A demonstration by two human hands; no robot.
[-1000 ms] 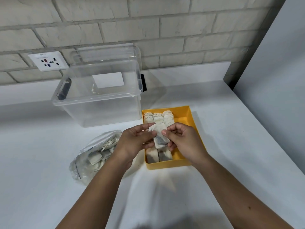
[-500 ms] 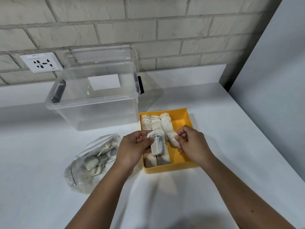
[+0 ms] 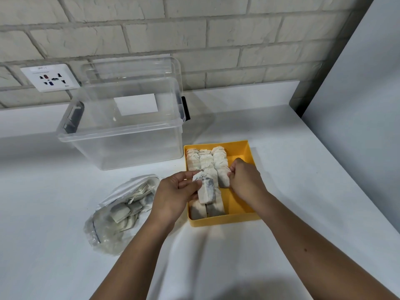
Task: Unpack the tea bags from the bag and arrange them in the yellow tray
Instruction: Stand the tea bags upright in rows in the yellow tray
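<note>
On the counter [image 3: 65, 213] at my left, the plastic bag [image 3: 121, 213] lies slumped with plenty of tea bags left inside, so the unpacking is far from over. A second ago both my hands were together above the tray, working at one tea bag between them; now they have parted. My left hand [image 3: 175, 191] grips that tea bag [image 3: 206, 189] between thumb and curled fingers, holding it over the near end of the two full rows in the yellow tray [image 3: 240, 215]. My right hand [image 3: 246, 180] has dropped into the tray, fingers curled and pinching the edge of the last tea bag [image 3: 223, 172] in the third row, which stops halfway down. I judge that the bag in my left hand goes next into that row, and the tray's right side is bare yellow. Behind, from the left: a wall socket [image 3: 50, 77], a clear storage box [image 3: 121, 131] with its lid propped against the pale brick wall [image 3: 238, 40], then a grey panel [image 3: 357, 105] at the right.
</note>
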